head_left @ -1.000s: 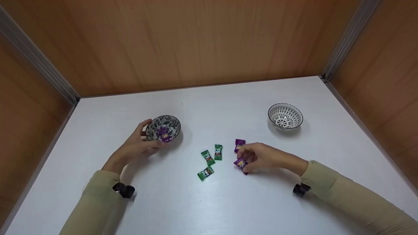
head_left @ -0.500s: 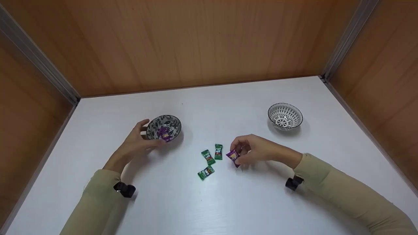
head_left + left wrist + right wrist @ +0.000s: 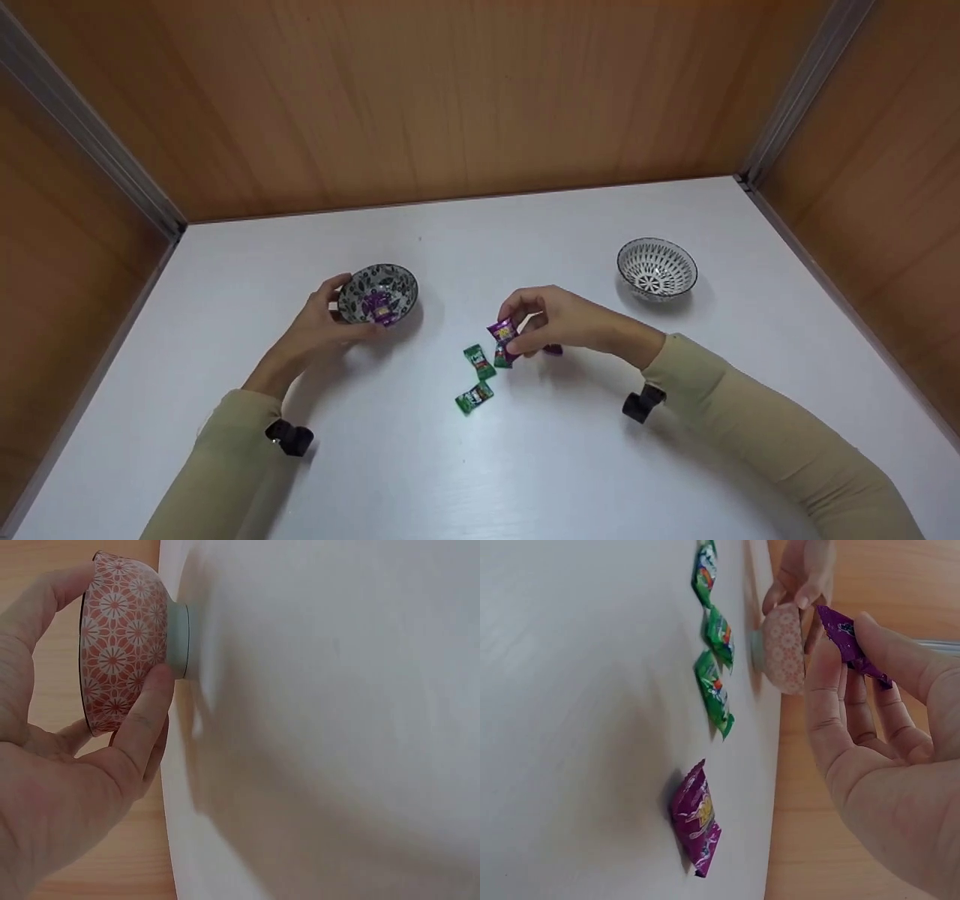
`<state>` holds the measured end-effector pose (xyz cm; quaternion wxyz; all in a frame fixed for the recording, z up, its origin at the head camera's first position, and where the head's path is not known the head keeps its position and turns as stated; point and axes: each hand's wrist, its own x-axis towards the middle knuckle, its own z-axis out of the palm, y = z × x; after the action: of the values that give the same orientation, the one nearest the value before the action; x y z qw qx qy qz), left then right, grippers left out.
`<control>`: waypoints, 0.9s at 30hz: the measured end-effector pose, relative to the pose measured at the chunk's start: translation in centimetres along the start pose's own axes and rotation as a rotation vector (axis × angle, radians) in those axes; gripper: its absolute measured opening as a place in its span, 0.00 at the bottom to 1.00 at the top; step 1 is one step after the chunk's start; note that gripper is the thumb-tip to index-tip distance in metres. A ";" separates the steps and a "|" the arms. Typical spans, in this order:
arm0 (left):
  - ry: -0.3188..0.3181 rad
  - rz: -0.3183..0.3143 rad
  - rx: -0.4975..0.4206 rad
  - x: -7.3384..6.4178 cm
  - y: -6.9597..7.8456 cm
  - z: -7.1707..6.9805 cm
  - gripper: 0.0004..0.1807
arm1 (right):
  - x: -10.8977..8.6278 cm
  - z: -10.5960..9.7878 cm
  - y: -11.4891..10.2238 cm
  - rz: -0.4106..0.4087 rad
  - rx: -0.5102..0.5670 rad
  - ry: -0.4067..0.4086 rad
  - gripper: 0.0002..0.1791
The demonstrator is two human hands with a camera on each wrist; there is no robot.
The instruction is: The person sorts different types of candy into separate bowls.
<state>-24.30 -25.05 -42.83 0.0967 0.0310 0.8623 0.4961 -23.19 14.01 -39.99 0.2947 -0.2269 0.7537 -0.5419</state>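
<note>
My left hand (image 3: pixel 319 322) grips the left side of a patterned bowl (image 3: pixel 401 281), thumb on the near side and fingers behind. In the left wrist view, the bowl's outside (image 3: pixel 124 630) is red with white flowers above a pale green foot. Purple-wrapped candy (image 3: pixel 380 306) lies inside. Pinched between the right hand's (image 3: pixel 574 322) thumb and fingers is another purple candy (image 3: pixel 847 637), held above the table. Below it sit green candies (image 3: pixel 478 361), one partly hidden by the held candy. A purple candy (image 3: pixel 696 821) rests on the table, mostly covered by my right hand in the head view.
A second bowl (image 3: pixel 636 259), white with dark dashes, stands at the back right. Wooden panels (image 3: pixel 450 97) rise behind and on both sides of the white table (image 3: pixel 420 465).
My right hand has lifted the purple candy off the table and carried it left and farther back, over the green candies. The left hand and its bowl have hardly moved.
</note>
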 end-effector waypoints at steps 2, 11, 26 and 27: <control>-0.010 0.006 0.010 0.1 0.0 0.2 0.63 | 0.3 0.1 -0.2 -0.003 0.000 0.007 0.21; -0.031 -0.006 0.030 -0.1 0.3 0.0 0.65 | 2.9 1.1 -1.5 -0.059 0.028 0.021 0.22; 0.020 0.002 0.139 0.2 0.4 0.3 0.70 | 7.7 2.3 -4.3 -0.060 0.059 0.047 0.22; 0.021 -0.002 0.143 0.2 0.3 0.3 0.70 | 8.0 2.4 -4.4 -0.058 0.061 0.047 0.22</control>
<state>-24.43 -24.56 -42.74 0.0857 0.0314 0.8965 0.4335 -27.21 5.69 -37.95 0.2678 -0.2267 0.7366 -0.5781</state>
